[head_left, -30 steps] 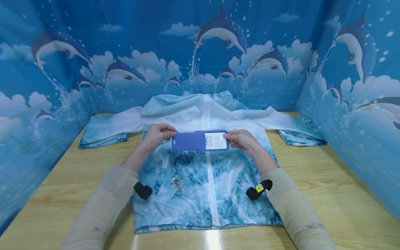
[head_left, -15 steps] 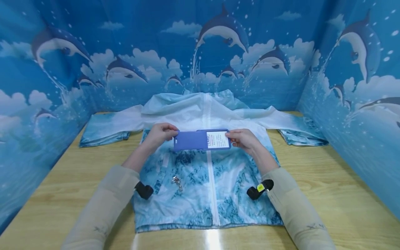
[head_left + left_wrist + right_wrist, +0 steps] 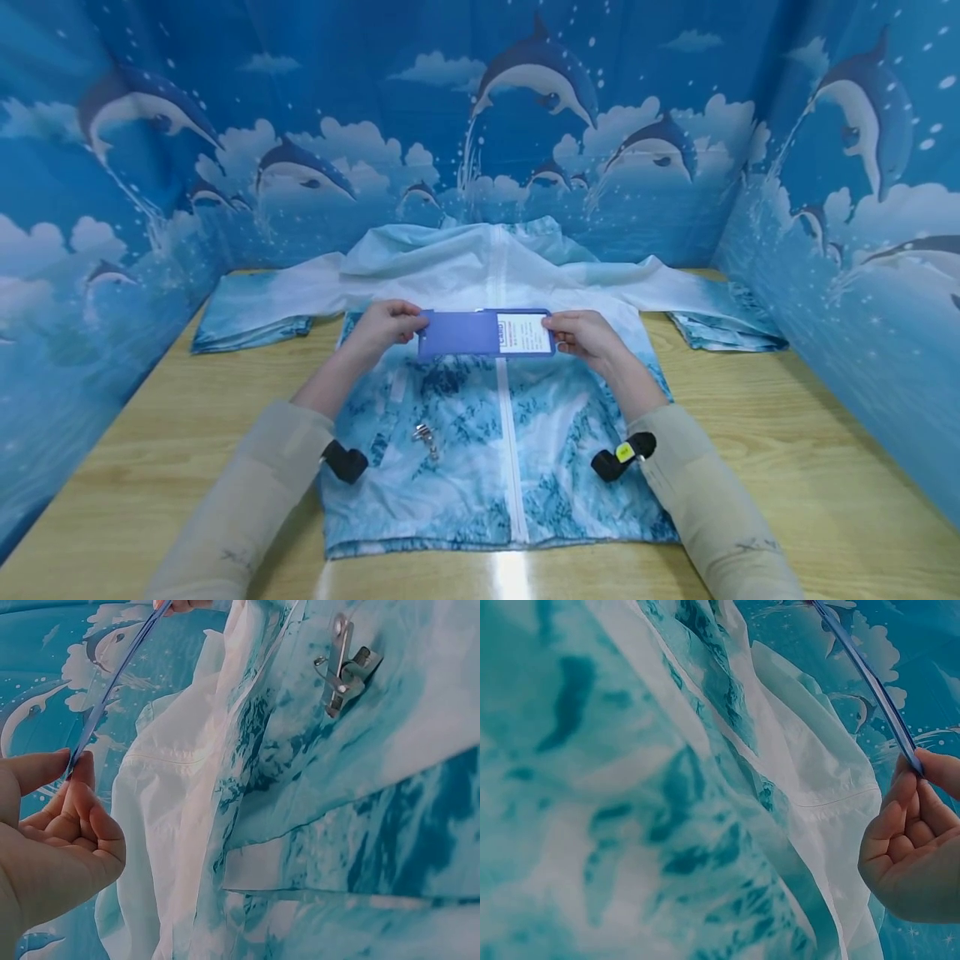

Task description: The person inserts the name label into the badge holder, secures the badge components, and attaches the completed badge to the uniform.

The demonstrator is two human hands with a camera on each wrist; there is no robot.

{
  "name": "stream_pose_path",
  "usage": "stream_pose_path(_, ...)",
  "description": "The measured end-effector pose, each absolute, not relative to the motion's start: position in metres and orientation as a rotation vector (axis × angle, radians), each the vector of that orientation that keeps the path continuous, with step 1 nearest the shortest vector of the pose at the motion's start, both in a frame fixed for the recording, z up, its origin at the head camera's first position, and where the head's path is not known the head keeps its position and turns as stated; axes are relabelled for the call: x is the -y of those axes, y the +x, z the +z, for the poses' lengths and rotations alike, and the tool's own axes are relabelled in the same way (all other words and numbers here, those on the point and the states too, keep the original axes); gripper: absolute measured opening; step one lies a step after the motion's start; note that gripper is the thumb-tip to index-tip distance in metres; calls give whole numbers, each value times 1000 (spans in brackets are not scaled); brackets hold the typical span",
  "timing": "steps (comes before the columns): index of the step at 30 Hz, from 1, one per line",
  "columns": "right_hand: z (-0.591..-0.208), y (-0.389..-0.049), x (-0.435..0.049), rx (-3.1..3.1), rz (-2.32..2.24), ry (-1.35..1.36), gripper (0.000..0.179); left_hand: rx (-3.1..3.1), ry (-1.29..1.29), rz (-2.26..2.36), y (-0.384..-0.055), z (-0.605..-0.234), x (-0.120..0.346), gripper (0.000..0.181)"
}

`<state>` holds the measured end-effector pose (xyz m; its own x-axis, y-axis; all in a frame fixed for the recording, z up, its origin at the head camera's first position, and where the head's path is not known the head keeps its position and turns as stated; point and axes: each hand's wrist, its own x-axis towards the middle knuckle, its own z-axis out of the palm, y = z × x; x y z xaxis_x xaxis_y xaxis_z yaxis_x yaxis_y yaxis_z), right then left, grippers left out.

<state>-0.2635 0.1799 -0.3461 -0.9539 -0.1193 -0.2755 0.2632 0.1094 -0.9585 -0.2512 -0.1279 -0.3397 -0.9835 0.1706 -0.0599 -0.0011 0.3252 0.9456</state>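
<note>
A purple-blue card holder (image 3: 459, 333) is stretched between both hands above a jacket (image 3: 450, 508). At its left end my left hand (image 3: 384, 331) pinches the holder between thumb and fingers. My right hand (image 3: 587, 337) pinches the other end, where a white printed card (image 3: 523, 334) shows inside the frame. Both wrist views see the holder edge-on as a thin strip, the left hand (image 3: 64, 832) and the right hand (image 3: 919, 847) each gripping its near end. A small metal clip (image 3: 424, 440) lies on the jacket's left front, apart from the hands.
The blue-white zip jacket lies front up on a wooden table (image 3: 787, 467), its sleeves (image 3: 251, 312) spread to both sides with the ends folded. Dolphin-print curtains (image 3: 360, 100) enclose the table at the back and sides. A dark camera (image 3: 345, 460) sits on each wrist.
The holder has shifted slightly right, and its cover and frame now line up more nearly along their top edges. Both hands keep their pinch; the clip and jacket stay put.
</note>
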Motion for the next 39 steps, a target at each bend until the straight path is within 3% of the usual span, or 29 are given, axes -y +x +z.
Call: stream_pose_path(39,-340,-263,-179,-2183,-1875,189,34,-2468,88,1768,-243,-330,122,19)
